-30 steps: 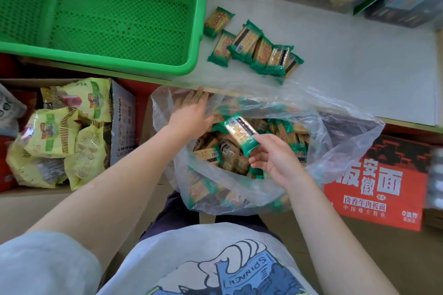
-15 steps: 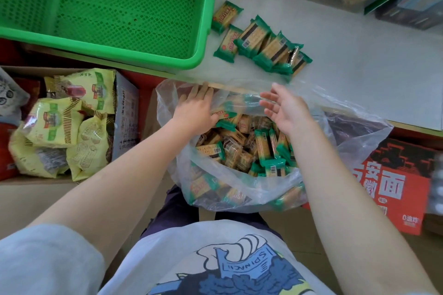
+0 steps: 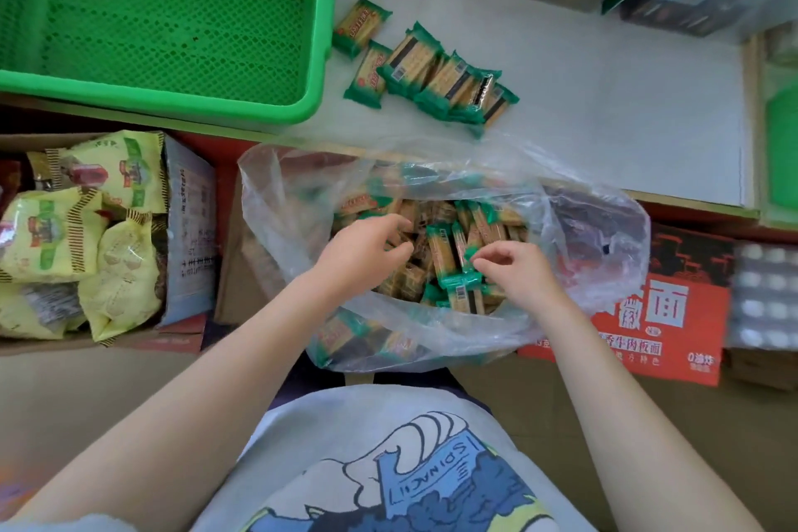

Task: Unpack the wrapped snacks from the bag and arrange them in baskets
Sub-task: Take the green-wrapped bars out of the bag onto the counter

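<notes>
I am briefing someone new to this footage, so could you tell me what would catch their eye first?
The clear plastic bag at centre, stuffed with green-edged wrapped snacks, draws the eye first, with the left hand and right hand both reaching into it. Next comes the bright green basket at upper left, with a loose pile of snacks on the white shelf beside it.

"SPINACH" mirrored on shirt print [image 3: 432, 473], "面" and "0油炸" on red carton [image 3: 665, 315]
</notes>
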The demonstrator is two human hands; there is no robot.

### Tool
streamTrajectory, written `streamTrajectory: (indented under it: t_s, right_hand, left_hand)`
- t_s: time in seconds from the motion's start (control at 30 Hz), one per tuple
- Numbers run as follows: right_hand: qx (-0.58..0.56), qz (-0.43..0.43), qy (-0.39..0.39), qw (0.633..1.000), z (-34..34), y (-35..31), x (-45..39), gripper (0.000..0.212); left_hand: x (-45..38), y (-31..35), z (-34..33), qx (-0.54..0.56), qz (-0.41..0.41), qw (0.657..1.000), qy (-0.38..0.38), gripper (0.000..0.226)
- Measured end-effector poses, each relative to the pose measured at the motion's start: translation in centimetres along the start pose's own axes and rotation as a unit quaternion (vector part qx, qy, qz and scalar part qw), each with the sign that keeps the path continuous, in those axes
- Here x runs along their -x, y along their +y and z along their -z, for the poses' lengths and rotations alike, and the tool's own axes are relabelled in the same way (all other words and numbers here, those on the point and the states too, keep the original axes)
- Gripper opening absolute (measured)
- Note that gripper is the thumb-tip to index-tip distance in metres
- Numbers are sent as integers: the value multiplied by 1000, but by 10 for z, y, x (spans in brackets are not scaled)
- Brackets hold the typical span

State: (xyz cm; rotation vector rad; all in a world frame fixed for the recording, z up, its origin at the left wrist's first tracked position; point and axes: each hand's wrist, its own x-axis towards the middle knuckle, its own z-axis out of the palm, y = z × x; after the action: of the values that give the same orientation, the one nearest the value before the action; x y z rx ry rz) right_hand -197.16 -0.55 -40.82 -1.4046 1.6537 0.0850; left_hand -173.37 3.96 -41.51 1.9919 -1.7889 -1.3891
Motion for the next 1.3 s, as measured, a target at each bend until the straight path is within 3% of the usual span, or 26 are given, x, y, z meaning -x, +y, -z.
streamTrajectory:
  t_s: [0.13,0.27,0.4,0.53,0.7,0.8,0.87,0.9,1.0,1.1,1.2,1.3]
  right_hand:
    - [65,3,-9,998,2,19,5,16]
    - [150,34,-21,988,-11,25,4,42]
    - [250,40,-50,966,-24,26,9,37]
    - [155,50,-47,985,-24,32,10,23]
    - [31,14,-23,999,-4,30,13,25]
    - [-160,-5,0,987,10,14,16,23]
    - [-312,-8,-17,950,15,0,18,21]
    - [-360,-3,-25,933,16,-7,19,22]
    - [-398,35,-31,916,16,-28,20,26]
    - [-419,75,-47,904,12,-46,19,31]
    - [-442,91,-71,890,7,-57,16,31]
    - [-510,64,-88,853,10,-67,8,41]
  left_hand:
    - [9,9,-26,-43,23,994,-96,33]
    - [8,16,-36,-76,13,992,-97,33]
    - [5,18,-35,-87,16,991,-102,32]
    - [2,15,-37,-54,30,993,-98,28]
    - [2,19,-39,15,44,993,-105,27]
    - [-1,26,-35,110,75,987,-95,34]
    - [-4,33,-28,245,131,957,-85,39]
    - [-6,38,-24,328,160,926,-90,41]
    - [-10,45,-4,519,208,822,-106,50]
    - [-13,39,17,611,209,759,-83,56]
    - [-15,33,33,650,191,735,-40,44]
    - [-20,24,45,632,173,756,11,44]
